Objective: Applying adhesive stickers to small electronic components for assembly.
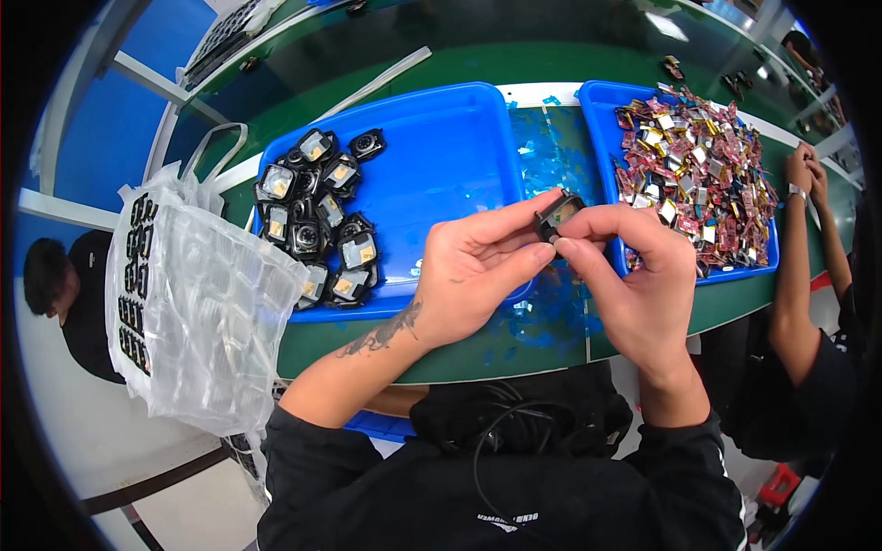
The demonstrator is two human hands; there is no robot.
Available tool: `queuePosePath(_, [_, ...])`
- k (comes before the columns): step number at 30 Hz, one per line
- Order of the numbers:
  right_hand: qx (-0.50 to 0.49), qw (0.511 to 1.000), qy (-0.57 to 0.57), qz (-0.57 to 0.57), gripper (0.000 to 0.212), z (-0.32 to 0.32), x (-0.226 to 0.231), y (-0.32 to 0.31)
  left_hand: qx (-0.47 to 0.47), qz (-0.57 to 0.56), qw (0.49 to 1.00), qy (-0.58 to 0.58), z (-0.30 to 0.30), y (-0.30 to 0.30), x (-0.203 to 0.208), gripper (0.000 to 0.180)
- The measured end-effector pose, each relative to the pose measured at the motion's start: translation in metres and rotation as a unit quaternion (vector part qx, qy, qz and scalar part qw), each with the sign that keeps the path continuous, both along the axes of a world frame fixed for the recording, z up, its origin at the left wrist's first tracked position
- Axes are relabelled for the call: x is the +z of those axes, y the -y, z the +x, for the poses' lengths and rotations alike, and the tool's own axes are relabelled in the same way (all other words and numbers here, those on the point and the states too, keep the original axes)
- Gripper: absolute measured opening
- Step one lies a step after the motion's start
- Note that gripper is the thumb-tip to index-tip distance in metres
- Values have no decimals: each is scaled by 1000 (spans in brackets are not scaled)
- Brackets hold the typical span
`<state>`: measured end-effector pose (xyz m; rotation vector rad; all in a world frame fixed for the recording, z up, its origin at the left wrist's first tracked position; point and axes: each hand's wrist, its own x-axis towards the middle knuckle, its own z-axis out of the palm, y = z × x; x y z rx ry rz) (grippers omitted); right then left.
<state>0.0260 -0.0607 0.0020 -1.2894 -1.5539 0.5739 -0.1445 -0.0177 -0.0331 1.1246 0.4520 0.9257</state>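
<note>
Here, both hands (470, 266) (648, 275) pinching one black casing (559, 214), two blue trays (432, 174) (599, 138) beyond

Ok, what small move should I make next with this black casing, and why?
Perhaps tilt the black casing slightly toward you for a clearer look. Your left hand and right hand both have fingers on it, and they partly cover it.
</note>
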Motion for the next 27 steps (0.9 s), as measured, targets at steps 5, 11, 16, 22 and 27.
queuePosePath(5, [-18, 999, 18, 23, 13, -3, 1, -1, 15, 32, 999, -20, -1, 2, -1, 45])
queuePosePath(11, [-19, 998, 64, 20, 10, -2, 0, -5, 13, 29, 999, -23, 1, 2, -4, 43])
queuePosePath(16, [-26, 992, 122, 22, 13, 4, 1, -4, 12, 28, 997, -67, -1, 5, 0, 42])
queuePosePath(22, [-34, 998, 27, 55, 21, 0, -10, -12, 20, 15, 1000, -17, 3, 3, -5, 42])
queuePosePath(27, [44, 958, -277, -55, 27, 5, -10, -3, 34, -32, 997, 62, 0, 1, 7, 41])
